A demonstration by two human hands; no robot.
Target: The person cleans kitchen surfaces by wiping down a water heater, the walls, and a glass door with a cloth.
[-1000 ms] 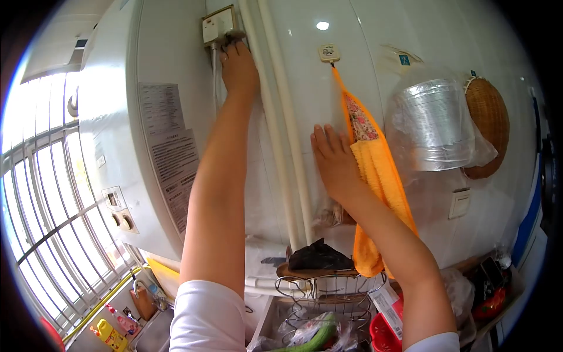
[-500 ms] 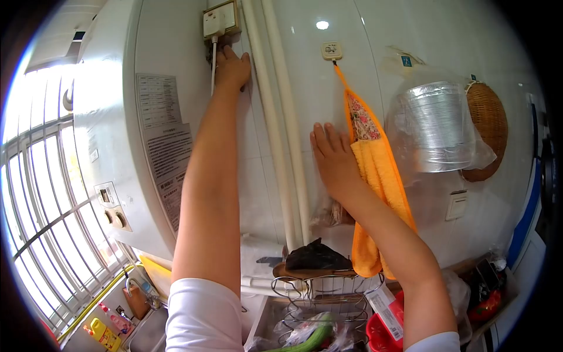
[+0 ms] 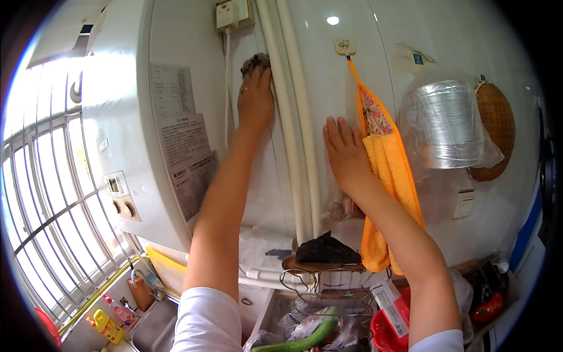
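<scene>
Mid-frame, I see the right hand (image 3: 347, 157) laid flat on the wall (image 3: 337, 82), gripping nothing, beside an orange towel (image 3: 392, 170) | top, left of centre, the left hand (image 3: 256, 101) grasps a dark rag (image 3: 254, 62) | bottom centre, green vegetable (image 3: 315, 337) in a bin (image 3: 264, 315) | bare wall between pipes (image 3: 285, 120) and right hand

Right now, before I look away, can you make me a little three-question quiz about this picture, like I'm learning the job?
1. What is the left hand holding against the wall?
2. True or false: the right hand is higher up than the left hand.
3. What hangs just to the right of the silver pack?
a) a clock
b) a woven basket
c) a frying pan

Key:
1. A dark cloth.
2. False; it is lower, near the orange towel.
3. b
</scene>
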